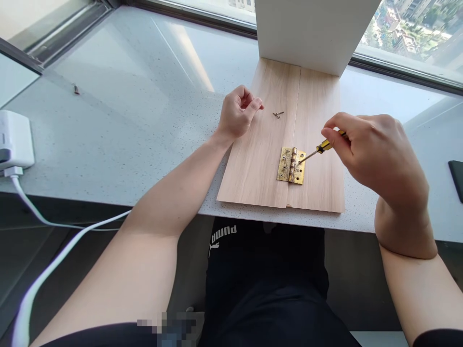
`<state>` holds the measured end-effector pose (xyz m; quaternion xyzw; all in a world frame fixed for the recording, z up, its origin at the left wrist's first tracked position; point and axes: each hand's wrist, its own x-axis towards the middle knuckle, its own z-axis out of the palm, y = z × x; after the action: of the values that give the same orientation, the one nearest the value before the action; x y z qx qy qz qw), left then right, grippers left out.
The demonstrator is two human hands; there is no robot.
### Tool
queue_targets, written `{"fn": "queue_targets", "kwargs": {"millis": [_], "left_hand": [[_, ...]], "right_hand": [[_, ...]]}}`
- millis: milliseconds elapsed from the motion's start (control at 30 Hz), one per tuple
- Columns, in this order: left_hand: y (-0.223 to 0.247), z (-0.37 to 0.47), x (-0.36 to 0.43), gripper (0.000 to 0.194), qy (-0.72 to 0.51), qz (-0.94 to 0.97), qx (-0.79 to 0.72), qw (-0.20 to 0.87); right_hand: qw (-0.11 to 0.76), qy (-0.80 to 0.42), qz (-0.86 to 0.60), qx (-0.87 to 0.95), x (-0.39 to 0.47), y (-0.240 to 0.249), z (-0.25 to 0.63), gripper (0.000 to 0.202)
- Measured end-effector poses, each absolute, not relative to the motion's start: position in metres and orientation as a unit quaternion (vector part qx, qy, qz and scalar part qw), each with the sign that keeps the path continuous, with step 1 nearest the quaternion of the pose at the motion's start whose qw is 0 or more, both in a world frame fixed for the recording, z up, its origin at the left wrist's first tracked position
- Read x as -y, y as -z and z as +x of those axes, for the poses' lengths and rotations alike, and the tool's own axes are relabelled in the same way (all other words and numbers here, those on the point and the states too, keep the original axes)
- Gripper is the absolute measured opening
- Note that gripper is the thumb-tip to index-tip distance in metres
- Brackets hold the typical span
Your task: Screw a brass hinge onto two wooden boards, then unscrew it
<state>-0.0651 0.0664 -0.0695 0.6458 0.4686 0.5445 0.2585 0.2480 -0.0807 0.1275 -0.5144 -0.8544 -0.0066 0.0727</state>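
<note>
A worn brass hinge (291,165) lies opened flat across the seam between two pale wooden boards (249,168). My right hand (376,149) is closed around the yellow and black handle of a screwdriver (323,146). The screwdriver slants down to the left, and its tip meets the hinge's right leaf near a hole. Whether a screw sits under the tip is too small to tell. My left hand (238,111) is curled at the left edge of the boards, its fingers closed; anything inside them is hidden. Just right of it, several small screws (278,114) lie on the left board.
A white upright block (304,33) stands on the boards' far end. The speckled white countertop (126,130) runs along windows. At the left are a white power strip (16,140) with a cable (65,246) and a small dark reddish object (76,90). A black phone-like object (457,178) lies far right.
</note>
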Motion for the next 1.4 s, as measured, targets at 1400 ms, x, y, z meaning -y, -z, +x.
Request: {"fn": "queue_targets", "kwargs": {"millis": [1400], "left_hand": [[0.066,-0.067,-0.061,0.044,-0.477,0.682,-0.511,0.214]], "right_hand": [[0.04,-0.024,-0.524,0.851,0.076,-0.133,0.267,0.034]]}}
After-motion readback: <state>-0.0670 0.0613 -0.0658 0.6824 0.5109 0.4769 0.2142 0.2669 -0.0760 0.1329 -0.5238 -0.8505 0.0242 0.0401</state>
